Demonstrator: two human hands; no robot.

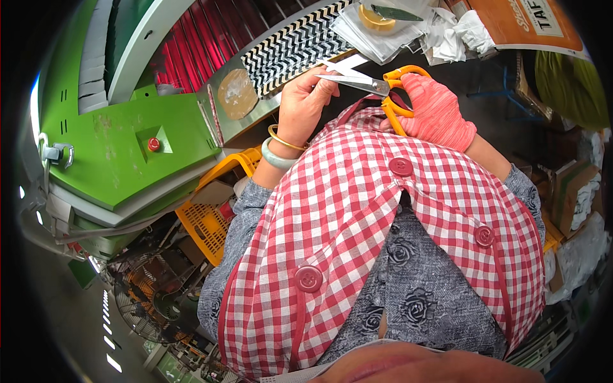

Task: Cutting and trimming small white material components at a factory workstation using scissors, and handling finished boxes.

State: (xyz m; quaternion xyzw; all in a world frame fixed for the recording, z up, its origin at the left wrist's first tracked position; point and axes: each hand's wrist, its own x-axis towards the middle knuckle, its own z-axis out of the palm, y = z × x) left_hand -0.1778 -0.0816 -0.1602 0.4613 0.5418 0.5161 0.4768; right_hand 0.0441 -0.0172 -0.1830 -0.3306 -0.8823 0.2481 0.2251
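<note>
I hold the scissors point(369, 83) by their orange handles, just beyond my apron point(348, 169), with the blades pointing left. My gloved right hand point(437, 108) is closed around the handles, which stand spread, so the blades are parted. My bare left hand point(301, 105) is curled, thumb and forefinger together beside a blade tip; whether they pinch anything I cannot tell. A white strip point(354, 62) shows just past the blades.

With the blades apart, I judge the cutting is not finished; how much is done or left, I cannot tell.

Past my hands runs a metal ledge point(228, 129), carrying a black-and-white zigzag sheet point(297, 48) and, left of it, a tan disc point(237, 94). Farther right lie clear plastic bags point(357, 33), a yellow tape roll point(378, 20) and crumpled white scraps point(450, 41).

To my left stands a green machine point(96, 166) with a red button point(154, 144); nearer are a yellow basket point(203, 231) and a fan point(143, 309). Cardboard boxes point(568, 191) are stacked at right.
</note>
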